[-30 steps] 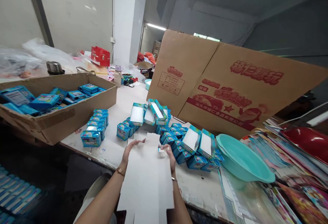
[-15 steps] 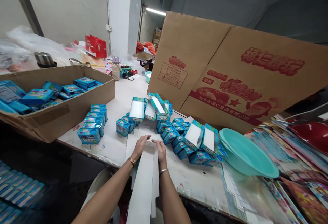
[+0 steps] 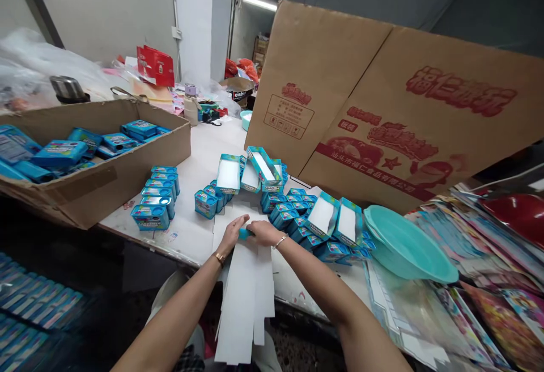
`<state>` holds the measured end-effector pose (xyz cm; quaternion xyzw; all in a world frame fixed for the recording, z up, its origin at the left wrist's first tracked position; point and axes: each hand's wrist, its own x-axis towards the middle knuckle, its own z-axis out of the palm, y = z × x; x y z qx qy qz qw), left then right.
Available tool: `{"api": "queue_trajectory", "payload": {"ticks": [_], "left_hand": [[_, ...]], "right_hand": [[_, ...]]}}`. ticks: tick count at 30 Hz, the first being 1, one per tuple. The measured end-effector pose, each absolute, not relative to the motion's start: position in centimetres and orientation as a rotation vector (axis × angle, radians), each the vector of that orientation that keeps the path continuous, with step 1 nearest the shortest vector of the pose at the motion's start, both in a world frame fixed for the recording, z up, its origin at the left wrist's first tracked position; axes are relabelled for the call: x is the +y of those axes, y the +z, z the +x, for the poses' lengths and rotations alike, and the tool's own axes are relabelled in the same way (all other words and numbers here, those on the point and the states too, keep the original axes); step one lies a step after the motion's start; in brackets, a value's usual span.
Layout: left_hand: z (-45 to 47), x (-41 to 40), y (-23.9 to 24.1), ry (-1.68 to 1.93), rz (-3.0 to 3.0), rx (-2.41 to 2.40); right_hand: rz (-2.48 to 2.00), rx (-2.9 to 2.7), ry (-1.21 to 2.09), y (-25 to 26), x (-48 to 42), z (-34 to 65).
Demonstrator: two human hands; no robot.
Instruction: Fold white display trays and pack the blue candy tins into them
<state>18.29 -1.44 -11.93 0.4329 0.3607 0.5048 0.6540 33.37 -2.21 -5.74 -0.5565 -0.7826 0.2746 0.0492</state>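
A long white flat carton blank lies over the table's near edge and hangs down toward me. My left hand and my right hand meet at its far end, fingers curled and pinching the folded card, where a bit of blue print shows between them. Just beyond the hands lie several small blue boxes and open blue trays with white insides. A short stack of blue boxes stands to the left.
A brown cardboard tray holds more blue boxes at the left. A big printed cardboard sheet leans at the back right. A teal plastic basin and colourful printed sheets lie at the right. Blue flat packs lie below left.
The wide flat blank has been folded narrower along its length. My hands came together at its far end, and the right arm now reaches in from the right.
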Motion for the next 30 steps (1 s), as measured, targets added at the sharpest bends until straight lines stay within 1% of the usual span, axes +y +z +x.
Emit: {"api": "queue_trajectory", "payload": {"ticks": [5,9,13,17,24,30], "left_hand": [[18.9,-1.7,-11.8,1.147,0.981,0.812],[18.7,-1.6,-11.8,1.110,0.965,0.778],[18.1,-1.5,-12.0,1.132,0.866,0.755],[18.3,-1.9,-12.0,1.158,0.958,0.824],[19.2,-2.5,-11.8,1.218,0.986,0.910],[19.3,-2.5,-11.6,1.227,0.968,0.864]], "right_hand": [[-1.657,-2.361,0.890,-5.9,-2.3,33.6],[-1.664,-2.431,0.870,-5.7,-2.1,33.7],[-1.745,-2.502,0.716,-5.7,-3.0,32.9],[-1.796,-2.541,0.587,-5.4,-3.8,31.7],[-1.744,-2.548,0.764,-3.7,-2.3,32.1],[-1.758,-2.586,0.594,-3.8,-4.3,31.1]]}}
